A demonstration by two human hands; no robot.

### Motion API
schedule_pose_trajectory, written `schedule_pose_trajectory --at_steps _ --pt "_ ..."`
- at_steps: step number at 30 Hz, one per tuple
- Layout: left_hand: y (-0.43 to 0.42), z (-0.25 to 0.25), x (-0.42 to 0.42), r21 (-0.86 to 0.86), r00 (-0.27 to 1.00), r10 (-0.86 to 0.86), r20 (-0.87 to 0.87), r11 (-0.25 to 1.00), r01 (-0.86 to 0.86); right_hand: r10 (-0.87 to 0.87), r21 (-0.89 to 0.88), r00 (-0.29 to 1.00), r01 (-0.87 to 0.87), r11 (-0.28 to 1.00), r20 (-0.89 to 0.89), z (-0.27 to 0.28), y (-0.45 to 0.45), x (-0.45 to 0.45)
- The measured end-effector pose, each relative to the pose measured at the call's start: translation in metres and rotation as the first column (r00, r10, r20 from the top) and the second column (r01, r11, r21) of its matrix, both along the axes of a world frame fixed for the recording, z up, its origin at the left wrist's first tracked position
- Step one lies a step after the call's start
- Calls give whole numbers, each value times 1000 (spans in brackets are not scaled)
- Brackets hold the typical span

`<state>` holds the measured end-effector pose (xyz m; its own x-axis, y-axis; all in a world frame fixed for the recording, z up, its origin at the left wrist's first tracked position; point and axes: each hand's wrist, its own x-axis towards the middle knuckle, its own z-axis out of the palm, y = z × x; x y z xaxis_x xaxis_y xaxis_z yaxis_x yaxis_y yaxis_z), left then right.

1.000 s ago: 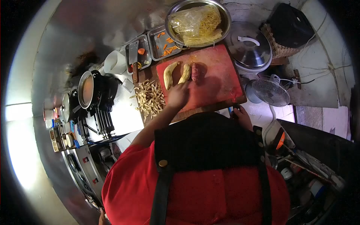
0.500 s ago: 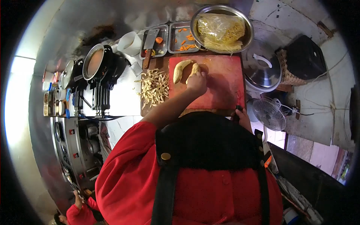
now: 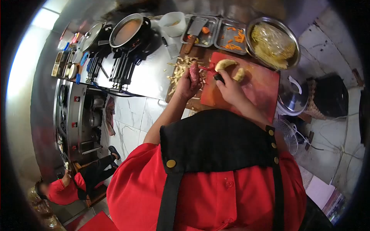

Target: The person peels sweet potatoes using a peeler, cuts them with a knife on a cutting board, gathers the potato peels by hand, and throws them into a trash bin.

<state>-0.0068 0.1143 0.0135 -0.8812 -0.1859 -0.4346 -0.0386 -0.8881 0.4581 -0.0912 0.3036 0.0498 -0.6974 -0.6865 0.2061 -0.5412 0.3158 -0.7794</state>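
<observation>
My left hand (image 3: 187,87) holds a reddish, unpeeled root (image 3: 194,73) upright over the pile of peelings (image 3: 178,71). In my right hand (image 3: 228,85) is a red peeler (image 3: 208,68) with a black handle, its head close to the root's right side. Two peeled yellowish roots lie on the red cutting board (image 3: 256,86): a curved one (image 3: 224,64) just beyond my right hand, and a shorter one (image 3: 239,74) to its right.
Behind the board are a tray with a cleaver (image 3: 197,27), a tray of orange pieces (image 3: 232,45) and a bowl of bagged noodles (image 3: 274,42). A pan (image 3: 126,31) and stove stand left. Another person (image 3: 65,190) is at lower left. A lidded pot (image 3: 291,96) stands right.
The view has swung left. My left hand has left the peeled roots and taken up the reddish root. My right hand has come from the board's near right corner with the peeler.
</observation>
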Motion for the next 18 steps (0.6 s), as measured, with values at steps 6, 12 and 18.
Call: schedule_pose_trajectory --at_steps 6,12,18 --pt "-40 17 3 42 988 109 -111 994 -105 77 294 993 -47 955 -90 51 -95 28" --pt "-75 -5 -5 34 912 407 -39 913 -406 93 339 992 -118 933 89 48 -134 59" --pt "-111 -13 6 133 869 490 -67 868 -478 44 370 972 -130 920 231 18 -136 81"
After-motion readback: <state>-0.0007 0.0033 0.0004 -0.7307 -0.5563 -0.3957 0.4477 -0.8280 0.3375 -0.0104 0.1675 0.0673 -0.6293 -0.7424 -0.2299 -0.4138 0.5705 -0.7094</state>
